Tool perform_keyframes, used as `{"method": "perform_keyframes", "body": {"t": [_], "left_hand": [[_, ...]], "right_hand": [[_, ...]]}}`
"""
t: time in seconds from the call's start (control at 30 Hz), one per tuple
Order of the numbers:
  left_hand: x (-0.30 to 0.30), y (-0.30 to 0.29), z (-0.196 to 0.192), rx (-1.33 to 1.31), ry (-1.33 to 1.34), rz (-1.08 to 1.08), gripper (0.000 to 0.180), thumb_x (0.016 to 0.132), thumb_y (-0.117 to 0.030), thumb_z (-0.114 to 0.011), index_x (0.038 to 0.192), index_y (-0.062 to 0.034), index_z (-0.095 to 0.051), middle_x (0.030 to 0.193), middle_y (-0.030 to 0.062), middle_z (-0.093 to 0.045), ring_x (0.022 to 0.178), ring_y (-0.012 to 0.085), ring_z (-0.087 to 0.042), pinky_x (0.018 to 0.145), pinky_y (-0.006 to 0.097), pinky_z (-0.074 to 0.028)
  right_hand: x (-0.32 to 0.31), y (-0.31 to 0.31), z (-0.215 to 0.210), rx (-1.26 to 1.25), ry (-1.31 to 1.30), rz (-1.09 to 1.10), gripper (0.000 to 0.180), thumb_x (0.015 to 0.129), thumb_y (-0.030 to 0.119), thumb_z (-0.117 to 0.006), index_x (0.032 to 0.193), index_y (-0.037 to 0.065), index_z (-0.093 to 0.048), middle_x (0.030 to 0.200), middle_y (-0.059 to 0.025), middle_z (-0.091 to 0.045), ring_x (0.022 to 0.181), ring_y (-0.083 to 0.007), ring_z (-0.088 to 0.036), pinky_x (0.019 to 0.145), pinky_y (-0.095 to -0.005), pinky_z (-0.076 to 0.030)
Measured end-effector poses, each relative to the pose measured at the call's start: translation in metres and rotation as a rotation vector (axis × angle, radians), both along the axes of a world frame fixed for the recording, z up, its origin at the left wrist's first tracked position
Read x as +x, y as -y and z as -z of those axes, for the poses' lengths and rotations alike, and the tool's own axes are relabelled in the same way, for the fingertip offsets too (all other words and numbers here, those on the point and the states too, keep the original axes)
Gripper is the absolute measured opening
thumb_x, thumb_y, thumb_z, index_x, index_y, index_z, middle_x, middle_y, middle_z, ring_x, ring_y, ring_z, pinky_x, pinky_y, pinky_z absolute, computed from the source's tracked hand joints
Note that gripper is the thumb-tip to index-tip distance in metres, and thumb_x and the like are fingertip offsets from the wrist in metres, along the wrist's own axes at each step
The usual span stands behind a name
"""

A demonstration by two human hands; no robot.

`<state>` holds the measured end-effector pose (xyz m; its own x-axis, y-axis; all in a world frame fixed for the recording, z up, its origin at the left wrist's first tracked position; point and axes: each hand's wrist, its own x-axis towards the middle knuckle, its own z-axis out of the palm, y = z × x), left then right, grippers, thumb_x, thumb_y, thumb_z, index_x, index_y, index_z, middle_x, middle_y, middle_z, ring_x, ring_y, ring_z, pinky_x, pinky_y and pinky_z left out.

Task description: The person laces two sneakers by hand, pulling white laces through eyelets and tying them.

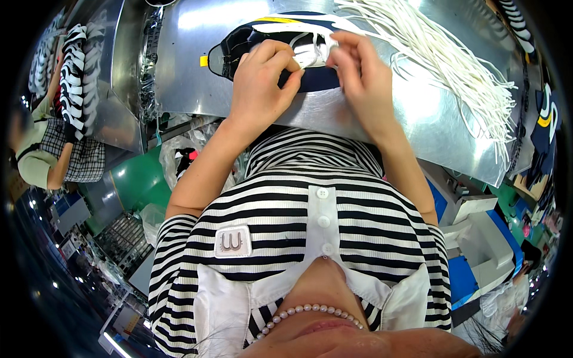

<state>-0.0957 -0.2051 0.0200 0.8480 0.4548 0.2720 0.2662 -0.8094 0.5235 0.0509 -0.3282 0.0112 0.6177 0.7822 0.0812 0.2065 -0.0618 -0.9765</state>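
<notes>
A dark navy shoe upper with white and yellow trim lies sideways on the metal table, a yellow tab at its left end. A white shoelace runs across its white tongue area. My left hand rests over the near side of the shoe, thumb and forefinger pinched together at the lace. On the other side of the lacing, my right hand is curled, its fingertips closed on the white lace; the exact grip is partly hidden and slightly blurred.
A large bundle of loose white laces spreads over the right of the metal table. Another person stands at the far left beside hanging black-and-white pieces. A grey and blue machine is at lower right.
</notes>
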Motion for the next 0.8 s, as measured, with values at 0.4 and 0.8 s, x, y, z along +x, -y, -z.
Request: {"method": "perform_keyframes", "body": {"t": [0.4,0.8], "left_hand": [[0.005,-0.007,-0.003,-0.045,-0.108,-0.072,0.019,0.089,-0.017,-0.07,0.099,-0.0027,-0.063,0.095,0.0142,-0.067,0.085,0.0343,-0.065,0.073,0.041,-0.05],[0.0,-0.012,0.001,-0.112,-0.009,0.042,0.016,0.086,-0.011,-0.072,0.097,-0.0024,-0.064,0.087,0.0141,-0.068,0.076,0.0333,-0.066,0.067,0.038,-0.051]], "right_hand": [[-0.019,0.018,0.019,-0.129,0.034,-0.122,0.023,0.096,0.009,-0.06,0.117,0.002,-0.055,0.083,-0.0135,-0.07,0.075,-0.0248,-0.071,0.067,-0.0324,-0.053],[-0.016,0.0,0.024,-0.139,-0.026,-0.141,0.018,0.095,0.009,-0.06,0.107,0.0,-0.049,0.077,-0.0116,-0.07,0.069,-0.0251,-0.07,0.064,-0.0333,-0.052]]}}
